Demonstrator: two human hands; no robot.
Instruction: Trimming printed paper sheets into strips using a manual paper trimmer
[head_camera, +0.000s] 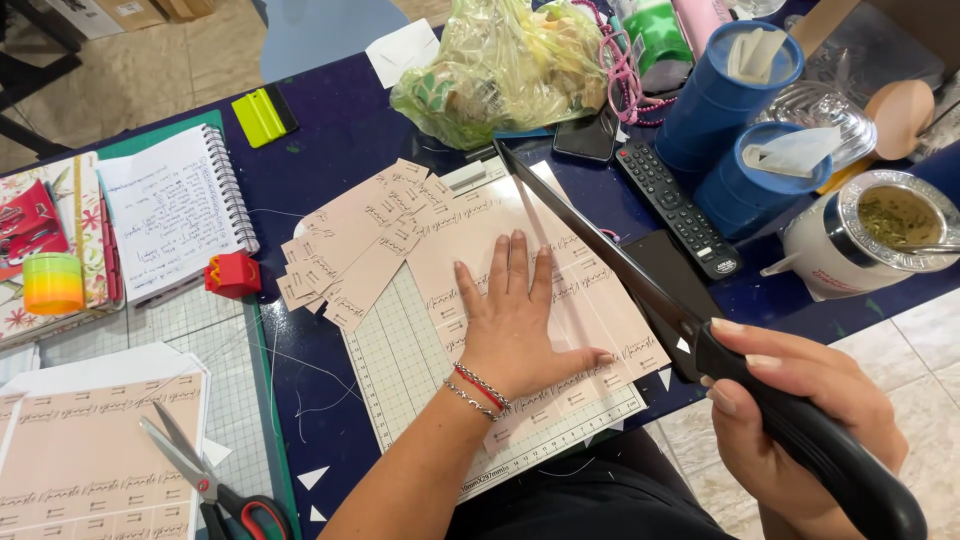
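Right now my left hand (515, 320) lies spread flat on the pink printed sheet (560, 290) at frame centre, on the paper trimmer (420, 370). My right hand (790, 400), lower right, is wrapped around the raised blade arm (600, 250). I judge the thumb risky: it sits just beside the cutting line. The handle's end is cut off.

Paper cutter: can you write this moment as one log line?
left hand: flat on pink sheet | right hand: grips cutter handle | blade: raised
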